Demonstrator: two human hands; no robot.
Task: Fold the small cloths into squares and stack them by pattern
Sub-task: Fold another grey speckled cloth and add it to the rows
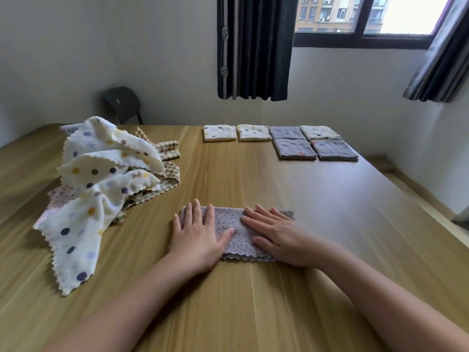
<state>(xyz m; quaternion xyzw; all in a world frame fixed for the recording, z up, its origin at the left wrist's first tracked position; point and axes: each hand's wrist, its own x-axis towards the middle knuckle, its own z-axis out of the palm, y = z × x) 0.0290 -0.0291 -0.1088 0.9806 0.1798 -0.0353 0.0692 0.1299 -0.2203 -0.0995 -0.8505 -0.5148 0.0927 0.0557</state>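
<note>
A: Room and surface?
B: A wooden table (330, 224) is filling the view; a dark curtain (253, 47) is hanging beside the window (368, 16).
A: Cloths?
B: A loose pile (101, 174) is lying at left; folded squares (294, 148) are sitting along the far edge.
A: Hands?
B: Left hand (198, 237) and right hand (279, 237) are pressing flat, fingers straight, on a grey dotted cloth (228, 219) near the front.

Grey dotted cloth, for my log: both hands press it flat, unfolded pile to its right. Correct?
Wrong side: the head view shows the unfolded cloth pile left of the grey dotted cloth; left hand and right hand do press it flat.
</note>
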